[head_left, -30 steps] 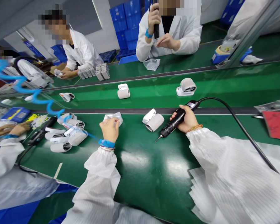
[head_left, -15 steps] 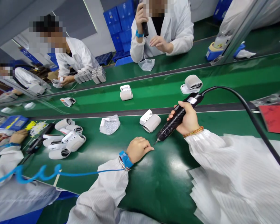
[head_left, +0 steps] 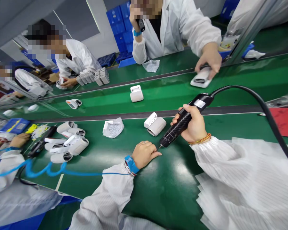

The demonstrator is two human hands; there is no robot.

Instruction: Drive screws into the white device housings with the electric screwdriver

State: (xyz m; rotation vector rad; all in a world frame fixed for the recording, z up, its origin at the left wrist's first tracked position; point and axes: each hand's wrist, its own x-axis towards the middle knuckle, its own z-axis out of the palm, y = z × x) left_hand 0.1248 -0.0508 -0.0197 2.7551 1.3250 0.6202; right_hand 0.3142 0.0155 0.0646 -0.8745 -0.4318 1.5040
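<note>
My right hand [head_left: 194,124] is wrapped round a black electric screwdriver [head_left: 176,127], its bit slanting down to the left. At the bit's tip is my left hand [head_left: 145,154], low over the green bench, fingers curled and thumb stretched out. Whatever its fingertips hold, if anything, is too small to make out. A blue wrist strap [head_left: 131,165] with a coiled cord circles the left wrist. Just beyond both hands lies a white device with a rolled grey cuff [head_left: 156,126]. Left of it sits a plastic bag of small metal pieces [head_left: 113,127], probably screws.
Several cuffed devices [head_left: 68,143] are heaped at the left, beside another black screwdriver [head_left: 39,143] and a neighbour's hand [head_left: 20,140]. A green conveyor [head_left: 103,102] carries more devices. Across it, a co-worker's hand [head_left: 210,60] grips one. The screwdriver's black cable [head_left: 259,99] arcs right.
The co-worker opposite has reached out and taken hold of a device on the conveyor. Other conveyor devices have shifted right. My hands have moved slightly right, the bit staying near my left fingertips.
</note>
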